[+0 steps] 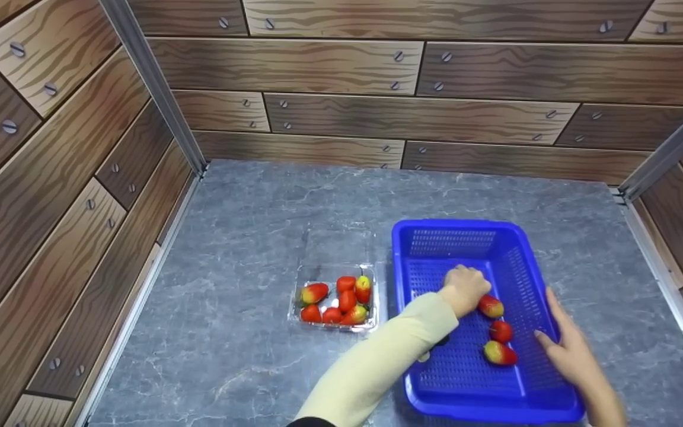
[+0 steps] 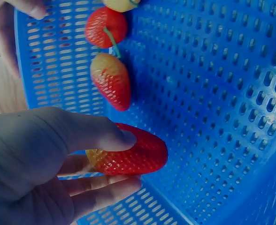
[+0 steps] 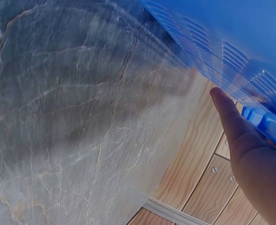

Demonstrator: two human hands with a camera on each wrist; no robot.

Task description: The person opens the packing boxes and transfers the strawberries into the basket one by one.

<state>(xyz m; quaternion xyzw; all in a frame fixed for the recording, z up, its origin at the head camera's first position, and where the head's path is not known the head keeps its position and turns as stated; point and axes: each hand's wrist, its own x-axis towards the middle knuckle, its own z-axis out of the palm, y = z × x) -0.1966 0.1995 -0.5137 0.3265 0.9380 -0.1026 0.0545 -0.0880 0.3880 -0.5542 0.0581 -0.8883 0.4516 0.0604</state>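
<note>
My left hand reaches into a blue plastic basket. It pinches a red strawberry with a yellowish end between thumb and fingers; the arm and hand hide this fruit in the head view. Close by on the basket floor lie a red-and-yellow strawberry, a round red fruit and another yellow-and-red strawberry. At the basket's right side my right hand holds the rim, thumb over the inside and fingers along the outer wall.
Left of the basket, a clear plastic box holds several red and yellow fruits, its transparent lid folded back. Both stand on a grey marbled surface. Wood-patterned walls enclose the back and sides.
</note>
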